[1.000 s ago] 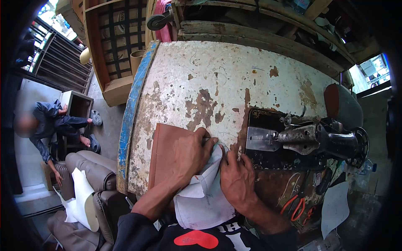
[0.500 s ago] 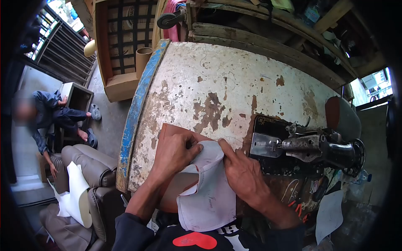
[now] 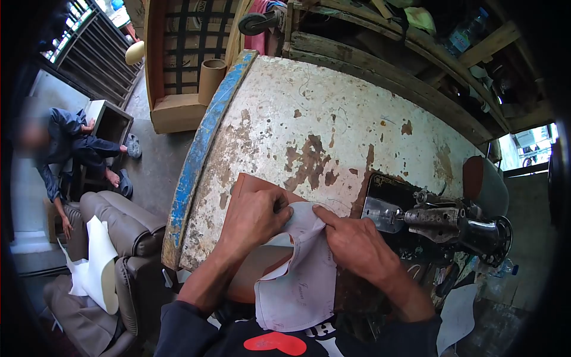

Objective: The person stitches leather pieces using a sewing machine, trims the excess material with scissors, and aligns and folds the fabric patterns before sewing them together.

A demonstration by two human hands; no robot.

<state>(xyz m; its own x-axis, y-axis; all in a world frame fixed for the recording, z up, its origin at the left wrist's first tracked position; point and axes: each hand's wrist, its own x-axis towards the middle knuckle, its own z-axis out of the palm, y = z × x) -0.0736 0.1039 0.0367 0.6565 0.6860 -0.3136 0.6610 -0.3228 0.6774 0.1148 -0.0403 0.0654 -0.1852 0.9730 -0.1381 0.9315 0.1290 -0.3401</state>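
A brown leather-like piece with a pale, printed backing (image 3: 300,291) lies at the table's near edge and hangs toward my lap. My left hand (image 3: 256,217) is closed on its upper left part, thumb against the pale side. On the right, my right hand (image 3: 357,244) pinches the top corner of the pale side, its index finger stretched along the edge. Brown material (image 3: 244,183) shows beyond my left hand. A dark sewing machine (image 3: 440,220) stands just right of my right hand.
The worn white table (image 3: 267,107) has a blue edge. A seated person (image 3: 65,137) is at the left, near a grey-brown sofa (image 3: 122,223) with white material (image 3: 101,265). Wooden shelving (image 3: 386,77) stands behind the table. A white sheet (image 3: 458,315) hangs at the lower right.
Both hands have shifted on the piece, and its pale side has been spread flatter at the top. The brown inner side now shows between the folds. The view has turned slightly.
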